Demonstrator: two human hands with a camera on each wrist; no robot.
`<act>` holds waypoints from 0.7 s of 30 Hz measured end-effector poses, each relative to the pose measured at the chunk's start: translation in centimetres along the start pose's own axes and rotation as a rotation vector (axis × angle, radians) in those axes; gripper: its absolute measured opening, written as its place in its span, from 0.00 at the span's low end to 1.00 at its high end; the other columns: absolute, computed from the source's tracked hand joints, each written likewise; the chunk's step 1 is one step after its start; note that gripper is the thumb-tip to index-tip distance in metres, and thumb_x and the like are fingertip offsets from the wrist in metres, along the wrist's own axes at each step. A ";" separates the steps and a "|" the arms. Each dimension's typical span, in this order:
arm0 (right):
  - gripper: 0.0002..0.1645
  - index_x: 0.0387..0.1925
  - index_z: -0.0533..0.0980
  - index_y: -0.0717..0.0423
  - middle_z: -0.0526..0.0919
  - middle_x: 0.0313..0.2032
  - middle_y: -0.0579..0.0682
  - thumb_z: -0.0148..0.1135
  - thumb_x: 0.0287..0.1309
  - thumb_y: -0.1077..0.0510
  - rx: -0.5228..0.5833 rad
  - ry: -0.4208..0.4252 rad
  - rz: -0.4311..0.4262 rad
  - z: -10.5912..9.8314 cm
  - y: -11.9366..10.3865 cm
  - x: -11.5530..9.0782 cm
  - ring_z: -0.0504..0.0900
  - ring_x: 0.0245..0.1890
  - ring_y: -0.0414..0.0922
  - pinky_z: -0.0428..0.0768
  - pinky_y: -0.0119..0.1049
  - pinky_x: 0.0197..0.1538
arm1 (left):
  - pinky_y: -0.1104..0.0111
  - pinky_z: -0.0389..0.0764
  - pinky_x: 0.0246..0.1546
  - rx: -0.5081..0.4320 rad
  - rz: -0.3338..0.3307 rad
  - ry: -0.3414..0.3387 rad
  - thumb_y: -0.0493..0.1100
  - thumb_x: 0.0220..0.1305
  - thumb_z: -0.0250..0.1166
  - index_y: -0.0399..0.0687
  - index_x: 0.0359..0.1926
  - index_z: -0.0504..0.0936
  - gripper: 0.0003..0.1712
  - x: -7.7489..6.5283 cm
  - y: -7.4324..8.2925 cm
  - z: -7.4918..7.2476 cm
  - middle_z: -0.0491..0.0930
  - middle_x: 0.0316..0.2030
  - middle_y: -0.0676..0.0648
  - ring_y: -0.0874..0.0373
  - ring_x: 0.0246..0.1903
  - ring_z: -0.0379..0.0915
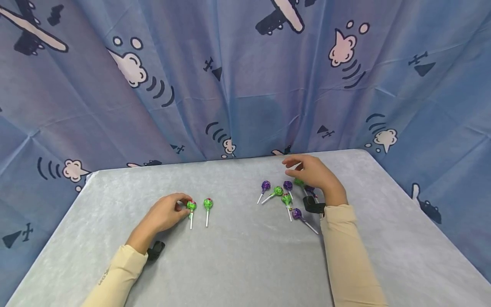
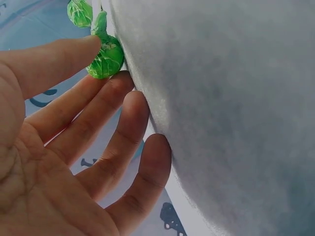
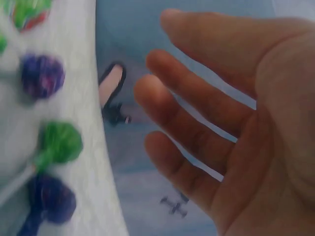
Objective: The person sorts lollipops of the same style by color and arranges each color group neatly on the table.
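On the left of the table, my left hand (image 1: 165, 213) pinches a green-wrapped lollipop (image 1: 191, 205) between thumb and fingertips; its white stick points toward me. In the left wrist view the thumb lies against the green wrapper (image 2: 106, 61), the fingers behind it. Just right of it lies a second green lollipop (image 1: 208, 204). My right hand (image 1: 312, 175) hovers over the far right of a loose group, fingers loosely bent, holding nothing. Below it are a green lollipop (image 1: 299, 182) and a purple one (image 1: 310, 188), partly hidden by the hand and wrist.
Beside the right forearm, the group also includes purple lollipops (image 1: 266, 185) and green lollipops (image 1: 278, 190), sticks pointing various ways. One purple lollipop (image 1: 297, 213) lies nearest me. A pale cloth covers the table (image 1: 238, 256); a blue patterned curtain (image 1: 245, 98) hangs behind its far edge.
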State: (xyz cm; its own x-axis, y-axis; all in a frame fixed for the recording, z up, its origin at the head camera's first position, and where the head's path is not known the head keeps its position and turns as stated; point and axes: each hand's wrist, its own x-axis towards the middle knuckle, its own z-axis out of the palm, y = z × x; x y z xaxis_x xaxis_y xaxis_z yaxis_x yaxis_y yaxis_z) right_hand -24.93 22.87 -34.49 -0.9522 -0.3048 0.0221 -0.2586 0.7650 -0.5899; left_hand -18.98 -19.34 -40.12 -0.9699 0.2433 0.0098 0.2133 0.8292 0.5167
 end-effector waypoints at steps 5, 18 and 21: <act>0.22 0.62 0.76 0.54 0.80 0.59 0.60 0.60 0.68 0.55 0.014 -0.002 0.055 -0.5 2.1 -0.3 0.77 0.56 0.59 0.78 0.54 0.55 | 0.62 0.75 0.37 -0.003 0.000 0.006 0.41 0.62 0.68 0.48 0.53 0.83 0.17 0.1 -0.2 0.1 0.84 0.44 0.45 0.56 0.39 0.77; 0.24 0.61 0.76 0.60 0.80 0.58 0.64 0.62 0.66 0.56 -0.014 -0.051 0.079 0.0 5.1 -0.4 0.78 0.57 0.63 0.76 0.56 0.59 | 0.61 0.74 0.36 0.013 -0.002 0.031 0.43 0.65 0.66 0.49 0.52 0.84 0.15 0.0 0.0 0.1 0.85 0.43 0.47 0.58 0.37 0.78; 0.24 0.61 0.76 0.60 0.80 0.58 0.64 0.63 0.65 0.57 -0.002 -0.055 0.076 0.2 5.5 -0.3 0.78 0.57 0.64 0.75 0.56 0.59 | 0.62 0.74 0.36 0.021 -0.004 0.029 0.44 0.66 0.66 0.49 0.52 0.84 0.15 0.1 0.1 0.1 0.85 0.43 0.47 0.58 0.38 0.78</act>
State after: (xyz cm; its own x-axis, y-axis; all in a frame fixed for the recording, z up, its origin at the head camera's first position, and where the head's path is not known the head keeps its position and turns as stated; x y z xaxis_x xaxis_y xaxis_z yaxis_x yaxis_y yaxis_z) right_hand -26.06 27.00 -37.92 -0.9586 -0.2765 -0.0676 -0.1861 0.7885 -0.5862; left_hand -19.02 -19.23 -40.19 -0.9736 0.2258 0.0325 0.2116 0.8407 0.4985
